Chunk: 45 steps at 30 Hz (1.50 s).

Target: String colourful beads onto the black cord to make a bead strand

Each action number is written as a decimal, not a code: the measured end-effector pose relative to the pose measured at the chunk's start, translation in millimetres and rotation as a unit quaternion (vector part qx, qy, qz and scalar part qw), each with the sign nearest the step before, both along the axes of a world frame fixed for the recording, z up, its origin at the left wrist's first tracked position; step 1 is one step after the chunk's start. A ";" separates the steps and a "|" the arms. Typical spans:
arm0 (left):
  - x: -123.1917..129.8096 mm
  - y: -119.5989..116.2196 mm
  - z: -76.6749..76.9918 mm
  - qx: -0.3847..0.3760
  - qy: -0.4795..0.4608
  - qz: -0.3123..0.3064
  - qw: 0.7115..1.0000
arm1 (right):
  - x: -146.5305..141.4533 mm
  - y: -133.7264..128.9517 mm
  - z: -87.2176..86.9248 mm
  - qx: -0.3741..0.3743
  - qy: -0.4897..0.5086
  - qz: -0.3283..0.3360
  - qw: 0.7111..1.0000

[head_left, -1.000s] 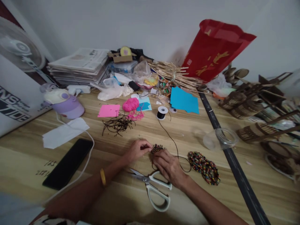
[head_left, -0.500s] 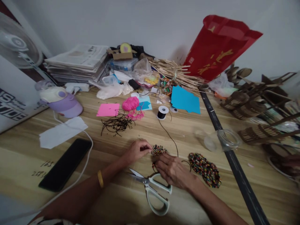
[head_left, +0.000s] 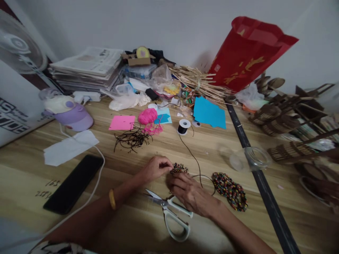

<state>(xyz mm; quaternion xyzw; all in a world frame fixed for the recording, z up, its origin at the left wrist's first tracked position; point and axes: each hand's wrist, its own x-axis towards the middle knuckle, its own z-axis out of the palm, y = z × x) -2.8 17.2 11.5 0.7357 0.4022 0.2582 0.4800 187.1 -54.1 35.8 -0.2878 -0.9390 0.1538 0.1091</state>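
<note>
A small cluster of multicoloured beads (head_left: 179,168) lies on the wooden table between my hands. My left hand (head_left: 156,167) pinches at its left edge, thumb and forefinger together; what they hold is too small to make out. My right hand (head_left: 190,192) is closed over the near side of the beads, its fingertips partly hidden. Black cord (head_left: 192,153) runs from a white spool (head_left: 183,127) and loops beside my right hand. White-handled scissors (head_left: 164,203) lie partly spread just below. A longer coiled bead strand (head_left: 230,190) rests to the right.
Pink yarn (head_left: 147,116) and tangled black cord pieces (head_left: 133,138) lie beyond my hands. A black phone (head_left: 74,184) is at left, a clear tape roll (head_left: 256,158) at right. Another person's hand (head_left: 324,187) shows at the far right edge.
My right hand has shifted slightly left over the beads. The black cord beside it now forms a wider loop.
</note>
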 end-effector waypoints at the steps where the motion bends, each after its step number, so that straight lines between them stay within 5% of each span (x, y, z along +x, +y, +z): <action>1: 0.1 0.1 0.2 -0.003 0.000 0.001 1.000 | 0.1 -0.3 -3.9 0.001 -0.007 -0.001 1.000; 13: 1.3 -0.2 9.7 0.027 0.055 -0.012 0.998 | 10.1 -1.4 1.2 0.004 -0.071 -0.092 0.993; 19: 2.8 -3.6 10.9 0.048 0.080 -0.032 0.995 | 19.2 1.8 1.2 -0.058 0.022 -0.163 0.985; 22: 4.5 -5.9 9.8 0.049 0.083 -0.040 0.995 | 22.2 4.5 2.4 -0.124 0.127 -0.200 0.964; 27: 10.7 -9.8 5.6 -0.027 0.015 -0.052 0.998 | 20.8 8.4 4.9 -0.231 0.279 -0.282 0.889; 30: 15.5 -12.6 9.6 -0.093 -0.054 -0.069 0.992 | 17.5 9.7 3.9 -0.269 0.306 -0.288 0.866; 36: 18.0 -12.0 10.5 -0.121 -0.110 -0.095 0.982 | 11.2 9.8 -2.3 -0.281 0.302 -0.271 0.870; 45: 11.6 -13.7 9.4 -0.072 -0.064 -0.077 0.992 | 3.2 8.5 -4.7 -0.279 0.328 -0.266 0.862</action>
